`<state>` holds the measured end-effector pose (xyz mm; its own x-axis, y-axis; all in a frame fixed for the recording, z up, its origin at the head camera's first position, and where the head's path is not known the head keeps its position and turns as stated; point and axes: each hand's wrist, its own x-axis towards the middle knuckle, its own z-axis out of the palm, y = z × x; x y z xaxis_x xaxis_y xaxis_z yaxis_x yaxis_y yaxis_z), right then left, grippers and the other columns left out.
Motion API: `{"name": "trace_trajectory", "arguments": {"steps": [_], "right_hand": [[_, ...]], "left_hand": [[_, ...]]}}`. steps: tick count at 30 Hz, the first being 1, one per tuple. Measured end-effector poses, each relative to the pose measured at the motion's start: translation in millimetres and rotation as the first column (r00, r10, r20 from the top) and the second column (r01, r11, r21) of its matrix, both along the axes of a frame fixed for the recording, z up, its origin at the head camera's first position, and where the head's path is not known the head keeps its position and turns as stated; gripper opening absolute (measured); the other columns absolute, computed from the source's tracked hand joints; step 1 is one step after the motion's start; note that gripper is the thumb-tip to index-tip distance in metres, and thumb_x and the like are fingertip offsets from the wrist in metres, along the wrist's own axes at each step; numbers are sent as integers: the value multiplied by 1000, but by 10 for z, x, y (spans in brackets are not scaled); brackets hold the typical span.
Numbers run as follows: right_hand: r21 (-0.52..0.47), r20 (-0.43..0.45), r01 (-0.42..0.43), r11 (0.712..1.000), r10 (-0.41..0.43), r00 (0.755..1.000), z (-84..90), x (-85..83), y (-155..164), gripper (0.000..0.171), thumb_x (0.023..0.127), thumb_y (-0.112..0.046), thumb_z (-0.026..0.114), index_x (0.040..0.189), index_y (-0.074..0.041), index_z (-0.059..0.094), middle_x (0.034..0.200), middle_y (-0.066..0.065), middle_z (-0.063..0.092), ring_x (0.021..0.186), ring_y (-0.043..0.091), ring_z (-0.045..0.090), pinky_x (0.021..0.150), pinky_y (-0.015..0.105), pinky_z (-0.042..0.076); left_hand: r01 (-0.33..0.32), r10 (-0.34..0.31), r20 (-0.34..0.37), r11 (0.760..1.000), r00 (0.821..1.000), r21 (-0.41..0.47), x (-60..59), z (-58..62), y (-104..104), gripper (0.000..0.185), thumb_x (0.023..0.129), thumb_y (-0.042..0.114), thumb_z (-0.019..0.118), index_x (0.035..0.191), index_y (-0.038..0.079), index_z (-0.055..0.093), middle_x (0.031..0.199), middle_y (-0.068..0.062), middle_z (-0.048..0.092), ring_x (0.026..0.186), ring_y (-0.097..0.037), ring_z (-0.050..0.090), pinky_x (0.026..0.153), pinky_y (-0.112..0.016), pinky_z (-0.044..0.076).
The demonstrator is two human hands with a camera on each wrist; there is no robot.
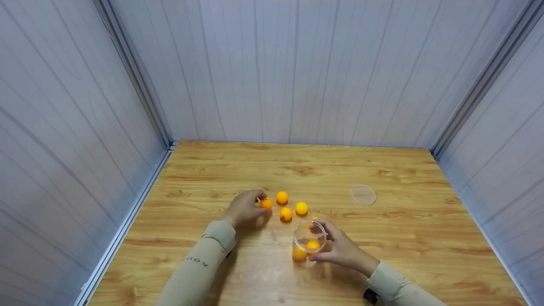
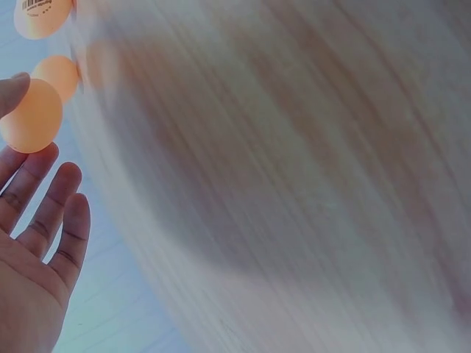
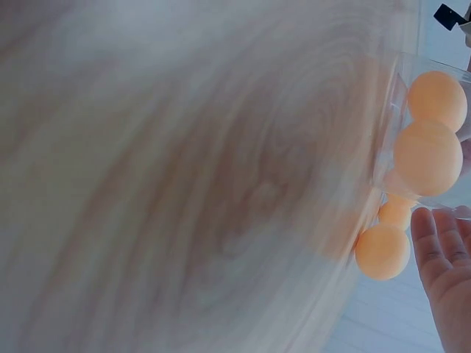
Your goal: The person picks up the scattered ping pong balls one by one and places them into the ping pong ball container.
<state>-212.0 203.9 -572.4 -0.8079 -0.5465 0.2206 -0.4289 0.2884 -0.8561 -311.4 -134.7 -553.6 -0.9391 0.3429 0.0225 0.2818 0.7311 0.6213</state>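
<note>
My left hand point(image 1: 245, 208) pinches an orange ping-pong ball point(image 2: 31, 116) between thumb and fingertips, its other fingers spread in the left wrist view. Just right of it on the table lie three more balls: one at the back point(image 1: 281, 197), one in front point(image 1: 285, 214) and one to the right point(image 1: 301, 208). A clear plastic cup point(image 1: 309, 231) stands upright, gripped around its right side by my right hand point(image 1: 340, 248). Two orange balls point(image 3: 428, 158) show inside the cup. Another ball point(image 1: 315, 219) is partly hidden behind the cup's rim and my right fingers.
A round clear lid point(image 1: 363, 194) lies flat on the wooden table point(image 1: 204, 170), to the right behind the cup. Pale panel walls point(image 1: 272, 72) enclose the table at the back and both sides, with metal strips along the corners.
</note>
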Motion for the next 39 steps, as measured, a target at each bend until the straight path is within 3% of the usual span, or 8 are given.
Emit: {"name": "trace_trajectory", "arguments": {"steps": [7,17,25,32,39], "right_hand": [[2,-34,-1,1000,1,999,-2,-1,0,81,83,-18,97,146,0,50,137,28,67,127,43,65,103,45,59],[-9,-23,5,1000,-6,1000,7,8,-2,80,81,-23,98,146,-8,53,138,17,69,127,19,65,102,34,58],[-2,-30,11,1000,-11,1000,11,5,-2,80,81,-24,98,145,-8,53,138,18,70,128,22,66,102,35,58],[-14,-25,-4,1000,4,1000,-1,-10,-1,81,82,-22,97,145,-1,52,138,28,67,127,44,65,102,44,60],[-13,-14,-10,1000,10,1000,-25,-11,0,80,84,-19,96,145,5,50,137,31,66,128,40,65,103,47,60]], "left_hand": [[-8,8,6,999,1000,42,53,18,-40,34,99,26,82,127,9,72,125,-11,73,117,-36,68,104,-53,55],[8,-6,-23,998,1000,68,79,34,-65,40,99,22,81,133,4,71,127,-13,72,119,-36,67,105,-52,55],[43,-39,-45,995,998,92,80,66,-42,38,98,20,82,131,4,71,125,-13,71,116,-39,65,101,-53,55],[67,-61,-47,990,997,124,117,145,-11,35,98,23,81,128,7,71,121,-9,73,114,-36,66,99,-51,55],[119,-110,-61,979,992,168,146,212,39,30,97,17,82,123,8,72,113,-6,73,108,-30,65,96,-47,55]]}}
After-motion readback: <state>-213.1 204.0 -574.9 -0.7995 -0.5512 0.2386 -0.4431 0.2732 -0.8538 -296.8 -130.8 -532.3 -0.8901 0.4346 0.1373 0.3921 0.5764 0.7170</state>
